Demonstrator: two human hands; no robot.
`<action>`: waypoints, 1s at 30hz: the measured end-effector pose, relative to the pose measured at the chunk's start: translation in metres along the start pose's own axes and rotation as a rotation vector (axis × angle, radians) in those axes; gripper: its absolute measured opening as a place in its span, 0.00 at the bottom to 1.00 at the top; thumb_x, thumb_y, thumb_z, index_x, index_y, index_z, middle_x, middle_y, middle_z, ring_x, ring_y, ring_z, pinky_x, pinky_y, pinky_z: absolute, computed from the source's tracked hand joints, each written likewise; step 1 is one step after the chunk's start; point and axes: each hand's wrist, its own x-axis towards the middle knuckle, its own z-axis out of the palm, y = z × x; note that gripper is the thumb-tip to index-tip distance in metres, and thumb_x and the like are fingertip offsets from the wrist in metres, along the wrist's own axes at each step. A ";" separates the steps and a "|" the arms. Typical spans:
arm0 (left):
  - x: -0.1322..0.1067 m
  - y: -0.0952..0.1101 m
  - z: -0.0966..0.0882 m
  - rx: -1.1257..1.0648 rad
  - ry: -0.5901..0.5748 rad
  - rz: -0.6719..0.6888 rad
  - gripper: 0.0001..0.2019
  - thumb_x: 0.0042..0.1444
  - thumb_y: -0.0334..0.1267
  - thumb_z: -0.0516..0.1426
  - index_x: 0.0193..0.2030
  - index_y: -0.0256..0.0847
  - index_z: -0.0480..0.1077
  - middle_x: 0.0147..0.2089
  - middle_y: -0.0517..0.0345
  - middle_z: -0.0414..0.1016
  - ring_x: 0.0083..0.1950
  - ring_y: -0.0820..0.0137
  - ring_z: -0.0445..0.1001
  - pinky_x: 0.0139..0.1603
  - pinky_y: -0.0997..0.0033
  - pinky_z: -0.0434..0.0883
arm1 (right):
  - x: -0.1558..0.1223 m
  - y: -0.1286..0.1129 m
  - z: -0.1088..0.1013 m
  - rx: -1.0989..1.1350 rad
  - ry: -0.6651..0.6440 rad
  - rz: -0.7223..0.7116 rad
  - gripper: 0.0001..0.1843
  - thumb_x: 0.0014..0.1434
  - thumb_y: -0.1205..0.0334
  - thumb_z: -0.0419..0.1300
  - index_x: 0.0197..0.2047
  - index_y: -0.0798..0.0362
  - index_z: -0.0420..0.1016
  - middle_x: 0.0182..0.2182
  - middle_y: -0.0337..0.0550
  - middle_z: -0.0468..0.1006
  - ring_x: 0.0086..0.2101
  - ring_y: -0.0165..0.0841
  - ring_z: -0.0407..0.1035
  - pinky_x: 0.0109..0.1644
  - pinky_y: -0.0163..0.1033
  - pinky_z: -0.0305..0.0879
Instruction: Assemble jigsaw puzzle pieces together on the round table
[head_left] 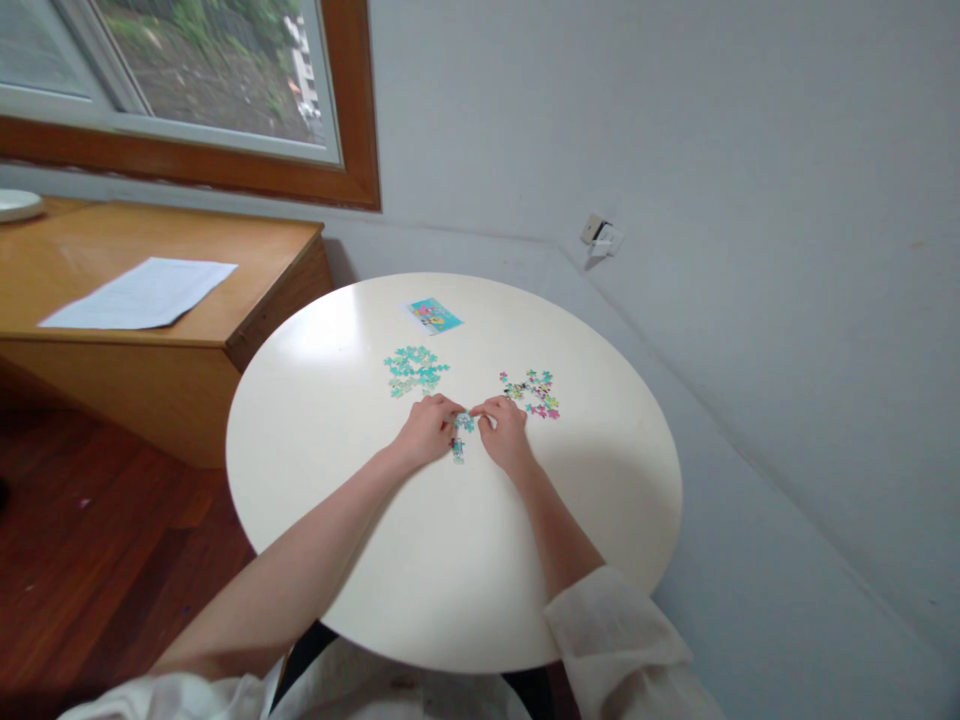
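Observation:
My left hand and my right hand meet near the middle of a round cream table. Both have their fingers pinched on a small joined cluster of teal jigsaw pieces that lies between them. More joined pieces trail toward me under the gap. A loose pile of teal pieces lies just beyond my left hand. A pile of mixed pink, dark and teal pieces lies just beyond my right hand.
A small teal picture card lies at the table's far side. A wooden desk with a white sheet of paper stands to the left under a window. A grey wall with a socket runs along the right.

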 end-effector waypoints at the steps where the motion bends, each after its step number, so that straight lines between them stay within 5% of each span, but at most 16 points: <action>1: 0.000 0.000 0.000 0.000 0.000 -0.001 0.22 0.45 0.24 0.49 0.45 0.38 0.74 0.43 0.50 0.75 0.45 0.64 0.71 0.49 0.65 0.67 | 0.000 0.000 0.000 -0.002 -0.001 0.004 0.15 0.50 0.73 0.51 0.31 0.50 0.77 0.35 0.42 0.72 0.42 0.35 0.65 0.50 0.44 0.52; 20: 0.001 -0.007 0.006 -0.034 0.031 0.012 0.20 0.46 0.24 0.48 0.44 0.37 0.73 0.41 0.50 0.74 0.43 0.64 0.71 0.47 0.65 0.67 | 0.002 0.011 0.007 0.086 -0.015 -0.178 0.18 0.51 0.73 0.49 0.36 0.49 0.77 0.40 0.41 0.77 0.43 0.34 0.69 0.51 0.42 0.59; 30: 0.001 -0.006 0.004 -0.062 0.047 0.003 0.16 0.42 0.22 0.49 0.36 0.38 0.70 0.35 0.54 0.71 0.38 0.66 0.69 0.42 0.66 0.67 | 0.001 0.011 0.008 0.050 -0.027 -0.159 0.12 0.53 0.68 0.55 0.38 0.48 0.76 0.42 0.41 0.78 0.45 0.35 0.68 0.52 0.46 0.56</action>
